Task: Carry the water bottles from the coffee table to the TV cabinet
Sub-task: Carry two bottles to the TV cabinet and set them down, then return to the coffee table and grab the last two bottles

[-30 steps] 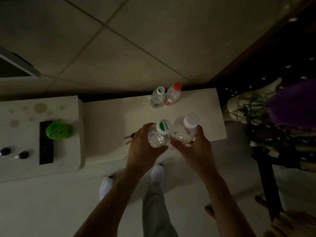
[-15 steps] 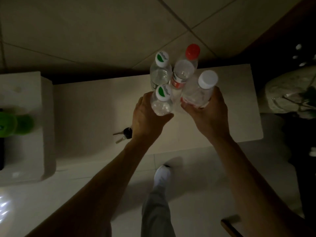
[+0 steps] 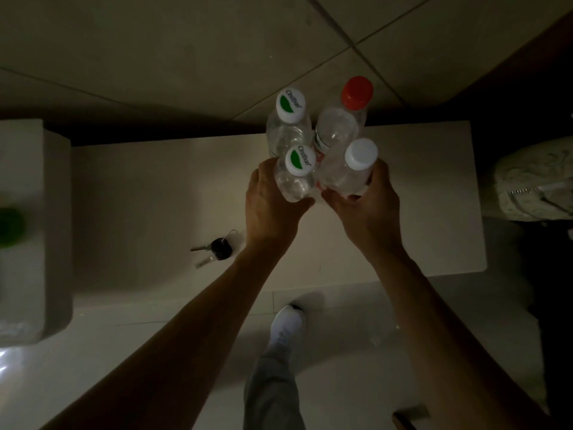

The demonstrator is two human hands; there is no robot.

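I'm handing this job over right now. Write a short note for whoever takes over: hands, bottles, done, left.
Left hand grips the near green-capped bottle; right hand grips the white-capped bottle, both over the white cabinet top, close beside the far green-capped bottle and red-capped bottle standing at its back edge.
Done: two bottles delivered.
Left: set these two down and let go; whether their bases touch the top cannot be told. The coffee table is out of view, so check it for more.
Keys lie near the left wrist.

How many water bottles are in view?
4: green-capped bottle in the left hand, white-capped bottle in the right hand; second green-capped bottle and red-capped bottle stand just behind them. None seem hidden.
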